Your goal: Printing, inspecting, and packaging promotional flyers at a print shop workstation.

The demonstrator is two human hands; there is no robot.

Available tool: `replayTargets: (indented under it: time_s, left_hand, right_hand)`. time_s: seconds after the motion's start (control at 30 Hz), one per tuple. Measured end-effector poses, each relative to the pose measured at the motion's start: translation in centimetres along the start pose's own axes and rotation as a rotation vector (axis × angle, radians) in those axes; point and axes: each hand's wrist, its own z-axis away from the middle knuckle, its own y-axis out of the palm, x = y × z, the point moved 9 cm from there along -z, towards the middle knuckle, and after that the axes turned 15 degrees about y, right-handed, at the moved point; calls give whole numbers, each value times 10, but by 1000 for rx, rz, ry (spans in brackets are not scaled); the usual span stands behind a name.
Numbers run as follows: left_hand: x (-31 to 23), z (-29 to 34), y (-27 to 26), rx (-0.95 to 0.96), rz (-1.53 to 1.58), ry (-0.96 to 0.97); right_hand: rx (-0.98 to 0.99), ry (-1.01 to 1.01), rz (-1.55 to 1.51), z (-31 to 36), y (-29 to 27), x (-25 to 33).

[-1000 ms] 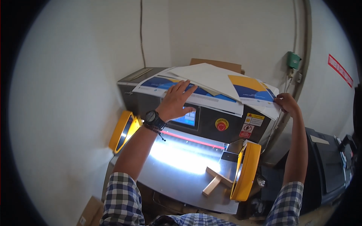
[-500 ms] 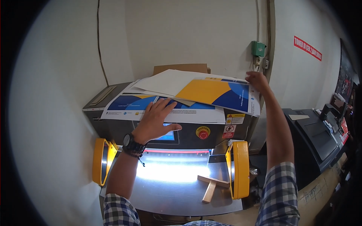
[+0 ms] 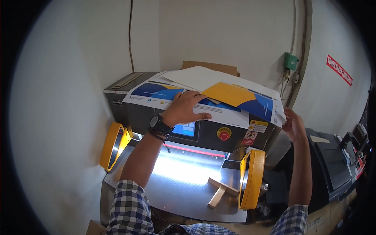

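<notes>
Several paper sheets [image 3: 227,94] under the left hand [image 3: 183,108]

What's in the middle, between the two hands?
In the head view, printed sheets in yellow, blue and white lie on top of the machine, between the left hand and the right hand.

- The 2 arms are raised forward and stand well apart.
- The left forearm [image 3: 141,161] leans to the right, its wrist [image 3: 167,120] almost straight.
- The left hand [image 3: 185,108] shows its back, with fingers slightly bent and the thumb [image 3: 204,116] spread.
- The right forearm [image 3: 300,172] is nearly upright.
- The right hand [image 3: 294,126] turns leftward, fingers bent; how tightly, I cannot tell.
</notes>
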Motion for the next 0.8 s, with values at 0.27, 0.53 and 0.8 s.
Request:
replayTargets:
  time_s: [0.27,0.53,0.8]
  left_hand:
    - [12,-3,-5,-111,102,-35]
    - [131,47,-51,-195,190,-339]
    - [151,57,-32,-151,588,-530]
  right_hand:
    - [44,7,36,-35,18,7]
    - [39,-50,136,3,-86,38]
    - [-109,47,304,-37,-45,43]
